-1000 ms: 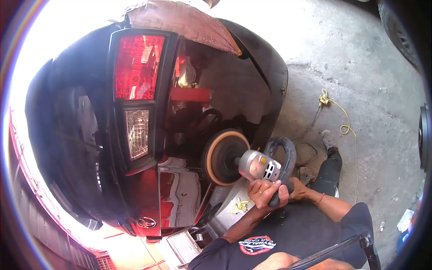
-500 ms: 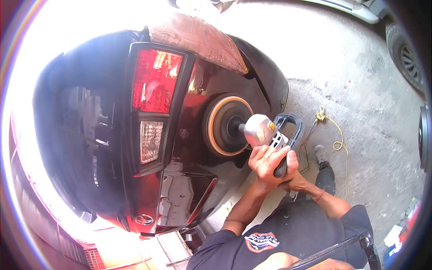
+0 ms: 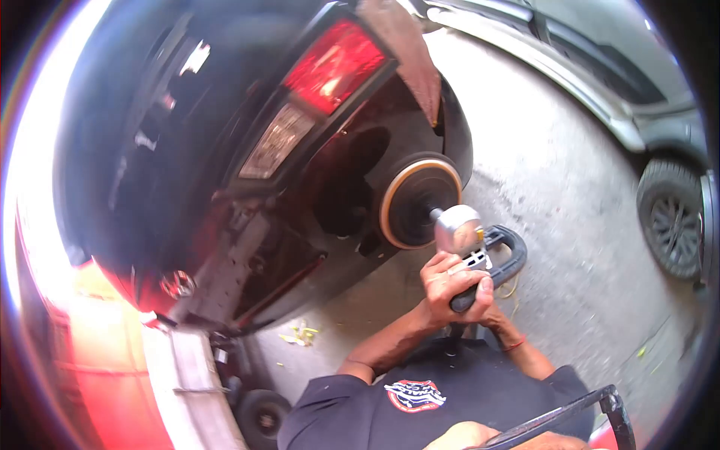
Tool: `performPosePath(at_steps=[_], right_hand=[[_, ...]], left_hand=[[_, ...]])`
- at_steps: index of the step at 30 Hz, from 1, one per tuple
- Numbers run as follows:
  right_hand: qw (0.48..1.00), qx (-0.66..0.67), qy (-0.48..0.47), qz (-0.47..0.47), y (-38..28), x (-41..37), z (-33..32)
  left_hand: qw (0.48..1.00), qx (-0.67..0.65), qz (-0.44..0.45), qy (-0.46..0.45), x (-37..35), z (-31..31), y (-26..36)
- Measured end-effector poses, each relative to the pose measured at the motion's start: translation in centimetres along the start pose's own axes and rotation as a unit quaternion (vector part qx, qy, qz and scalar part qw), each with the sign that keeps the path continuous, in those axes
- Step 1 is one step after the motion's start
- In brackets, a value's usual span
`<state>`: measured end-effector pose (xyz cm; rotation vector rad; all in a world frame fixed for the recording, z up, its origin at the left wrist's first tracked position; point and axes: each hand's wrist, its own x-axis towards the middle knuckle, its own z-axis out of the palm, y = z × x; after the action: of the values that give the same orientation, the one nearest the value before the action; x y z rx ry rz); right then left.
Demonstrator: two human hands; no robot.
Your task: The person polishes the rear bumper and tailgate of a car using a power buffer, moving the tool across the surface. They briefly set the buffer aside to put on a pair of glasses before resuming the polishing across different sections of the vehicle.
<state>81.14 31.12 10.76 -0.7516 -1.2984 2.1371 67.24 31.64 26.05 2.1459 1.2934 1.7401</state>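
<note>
An electric polisher (image 3: 459, 227) with a silver head and a black loop handle is gripped in both hands. My left hand (image 3: 448, 281) is closed around its body and handle. Lower and partly hidden, my right hand (image 3: 489, 309), below a red string bracelet, is closed on the polisher too. The round pad (image 3: 421, 204), with an orange-tan rim, faces the dark car bumper (image 3: 341, 199) and appears to rest against it. Above the bumper are the red tail light (image 3: 336, 66) and a clear lamp (image 3: 276, 141).
Brownish masking sheet (image 3: 409, 64) covers the car's upper edge. A grey vehicle (image 3: 600, 67) with a black wheel (image 3: 670, 217) stands at right. Leaf-like scraps (image 3: 301, 334) lie on the concrete floor (image 3: 540, 142). Another small wheel (image 3: 264, 418) shows at lower left.
The view has turned, so the car looks more tilted. The pad has shifted away from the tail light, lower along the bumper corner. Both hands keep their hold on the polisher.
</note>
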Motion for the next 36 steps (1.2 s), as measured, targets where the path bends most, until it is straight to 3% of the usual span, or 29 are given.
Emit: performPosePath(at_steps=[3, 7, 14, 17, 18, 20, 21, 25, 26, 29, 31, 36], right_hand=[[0.994, -0.029, 0.078, -0.064, -1.7, 0.6, 0.9], [0.982, -0.1, 0.114, -0.113, -6.9, -1.9, 1.2], [0.973, -0.221, 0.033, -0.052, -8.8, -10.3, 8.2], [0.961, -0.25, -0.047, 0.104, -7.9, -11.2, 11.2], [0.969, -0.213, -0.064, 0.104, -7.1, -11.3, 11.7], [0.952, -0.195, -0.131, 0.195, -2.7, -10.1, 10.4], [0.94, -0.229, -0.135, 0.216, -3.6, -10.3, 12.0], [0.867, -0.37, -0.229, 0.243, -2.1, -8.9, 14.5], [0.858, -0.371, -0.29, 0.204, 0.6, -7.8, 12.8], [0.885, -0.303, -0.242, 0.257, 2.8, -6.0, 10.9], [0.939, -0.093, -0.102, 0.314, 5.6, -3.0, 7.5], [0.959, 0.107, 0.032, 0.259, 9.0, 9.0, 3.1]], left_hand=[[0.995, -0.058, 0.033, 0.08, 2.1, -0.6, 2.2], [0.976, -0.118, 0.062, 0.174, 2.6, -2.1, 6.1], [0.97, -0.115, 0.024, 0.211, -5.8, -8.5, 11.9], [0.962, -0.081, -0.097, 0.243, -11.1, -10.0, 12.1], [0.965, -0.057, -0.114, 0.23, -12.4, -11.0, 12.3], [0.921, -0.117, -0.312, 0.203, -16.6, -12.9, 12.8], [0.889, -0.138, -0.389, 0.199, -17.5, -14.0, 13.5], [0.857, 0.012, -0.441, 0.267, -21.2, -16.2, 15.1], [0.85, 0.053, -0.438, 0.287, -21.9, -16.2, 15.5], [0.799, 0.192, -0.469, 0.325, -24.7, -17.1, 15.8], [0.745, 0.23, -0.506, 0.37, -27.5, -18.2, 16.2], [0.664, 0.318, -0.543, 0.405, -32.6, -17.8, 18.0]])
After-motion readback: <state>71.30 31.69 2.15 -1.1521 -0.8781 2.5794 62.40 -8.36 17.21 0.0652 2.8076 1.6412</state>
